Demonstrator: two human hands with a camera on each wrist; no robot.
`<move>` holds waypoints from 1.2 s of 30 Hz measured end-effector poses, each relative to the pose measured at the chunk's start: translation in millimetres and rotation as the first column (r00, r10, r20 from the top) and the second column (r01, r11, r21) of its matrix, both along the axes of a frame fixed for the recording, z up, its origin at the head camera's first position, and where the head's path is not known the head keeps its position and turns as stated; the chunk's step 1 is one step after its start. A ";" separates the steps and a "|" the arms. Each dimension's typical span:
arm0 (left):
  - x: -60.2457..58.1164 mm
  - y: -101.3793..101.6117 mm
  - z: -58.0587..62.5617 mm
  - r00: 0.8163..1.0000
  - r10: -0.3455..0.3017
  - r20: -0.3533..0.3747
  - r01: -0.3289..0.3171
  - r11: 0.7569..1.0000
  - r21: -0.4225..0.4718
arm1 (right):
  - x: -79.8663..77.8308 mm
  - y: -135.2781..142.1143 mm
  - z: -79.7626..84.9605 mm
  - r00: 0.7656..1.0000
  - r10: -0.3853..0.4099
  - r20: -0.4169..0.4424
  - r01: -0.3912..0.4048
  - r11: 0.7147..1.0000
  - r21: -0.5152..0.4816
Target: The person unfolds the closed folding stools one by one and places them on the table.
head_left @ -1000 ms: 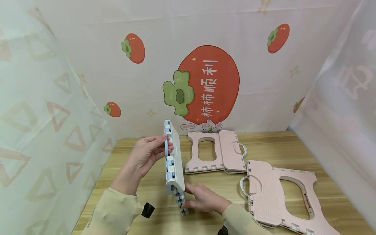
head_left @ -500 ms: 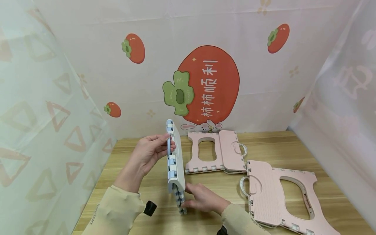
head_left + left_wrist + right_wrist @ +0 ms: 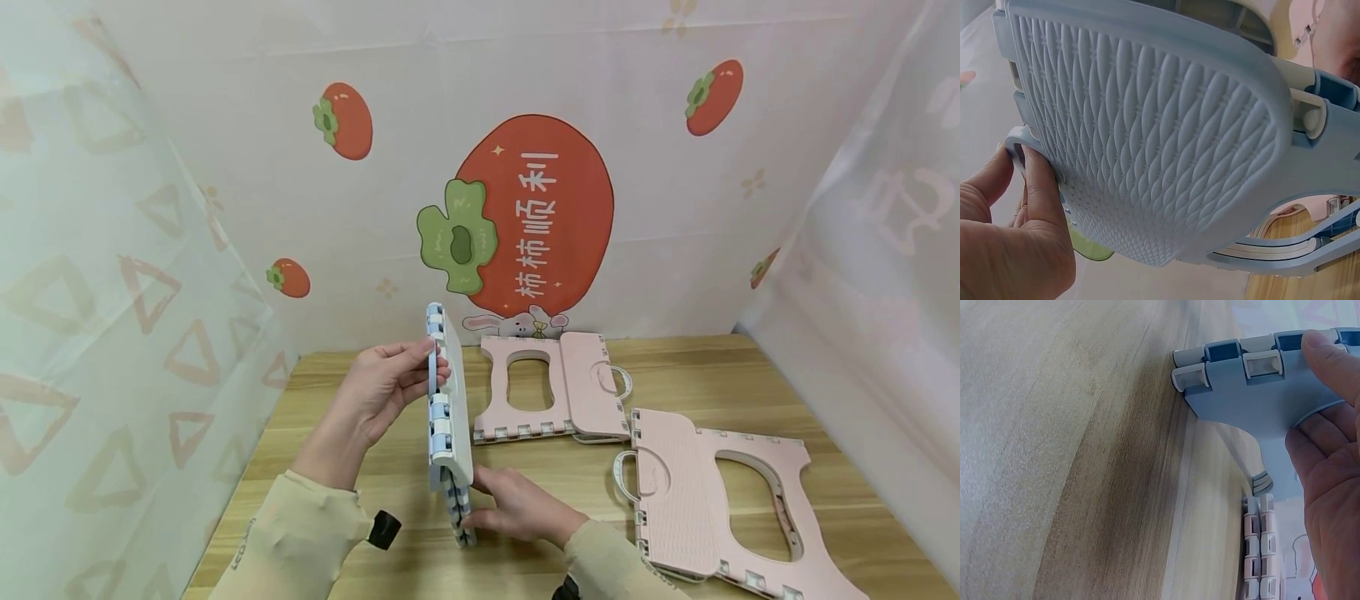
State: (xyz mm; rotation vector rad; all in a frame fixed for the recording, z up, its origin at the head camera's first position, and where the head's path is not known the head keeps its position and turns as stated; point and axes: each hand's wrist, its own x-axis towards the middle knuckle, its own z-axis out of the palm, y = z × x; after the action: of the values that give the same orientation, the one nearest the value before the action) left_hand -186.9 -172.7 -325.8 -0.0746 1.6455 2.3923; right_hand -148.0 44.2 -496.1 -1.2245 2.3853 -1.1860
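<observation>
A blue and white folding step stool (image 3: 459, 417) stands folded on edge near the middle of the table. My left hand (image 3: 377, 390) holds its small carry handle, thumb and fingers around the loop in the left wrist view. The seat panel (image 3: 1141, 125) there shows a ribbed, woven-looking surface. Lower down, my right hand (image 3: 521, 502) grips the leg panel (image 3: 1241, 403). In the right wrist view the thumb lies over its hinged edge, and the fingers curl at the cut-out.
Two pink folding stools lie flat on the wood-grain table (image 3: 390, 542): one pink stool (image 3: 596, 387) at the back, another pink stool (image 3: 678, 492) at the right. Patterned cloth walls (image 3: 360, 208) enclose the table at the back and both sides.
The top of the blue and white stool and my left hand have shifted slightly right, so the stool stands a little more upright. My right hand has stayed nearly still.
</observation>
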 end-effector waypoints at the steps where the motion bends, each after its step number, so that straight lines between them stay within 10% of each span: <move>1: 0.5 -0.2 0.1 1.000 0.000 -0.002 0.000 1.000 0.003 | 0.0 0.0 -0.1 1.000 0.000 0.000 0.000 1.000 -0.001; 22: 22.2 -17.9 -14.9 0.992 0.116 -0.048 -0.115 0.993 0.005 | 0.0 1.2 -3.7 1.000 0.018 0.016 -0.018 0.999 -0.035; 36: 48.9 -28.2 -45.1 0.984 0.109 -0.139 -0.137 0.968 -0.209 | 1.9 2.1 -2.7 1.000 0.005 0.019 -0.004 1.000 -0.025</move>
State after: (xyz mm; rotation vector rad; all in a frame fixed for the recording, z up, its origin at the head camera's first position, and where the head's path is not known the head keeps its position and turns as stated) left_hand -138.0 -200.9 -370.9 -0.0658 2.0146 2.3372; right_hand -146.2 46.3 -498.9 -1.2198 2.3597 -1.2246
